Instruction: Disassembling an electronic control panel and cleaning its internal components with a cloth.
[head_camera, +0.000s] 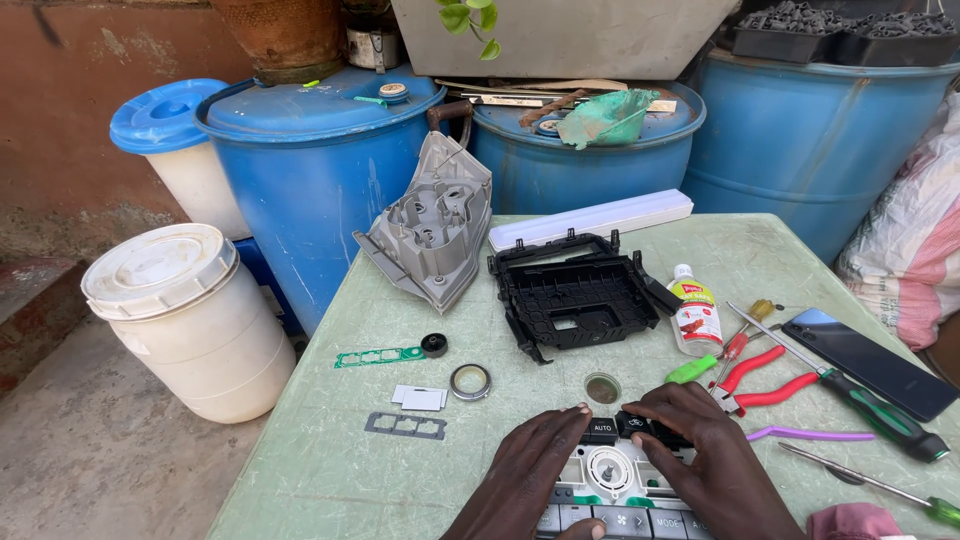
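Both my hands rest on a car climate control panel (608, 478) at the near edge of the pale green table (330, 460). The panel is light grey with black and grey buttons and a round dial in its middle. My left hand (525, 480) lies on its left side, fingertips on the top-left black button. My right hand (705, 450) covers its right side, fingers pressing the top row of black buttons. A black plastic frame (575, 295) lies farther back at the table's middle.
On the right lie red-handled pliers (762, 380), green-handled screwdrivers (880, 415), a small bottle (695, 310) and a dark phone (872, 362). A grey housing (432, 225) leans at the back left, with rings and gaskets (470, 381) nearby. Blue barrels (310, 170) and white tubs (185, 315) stand around.
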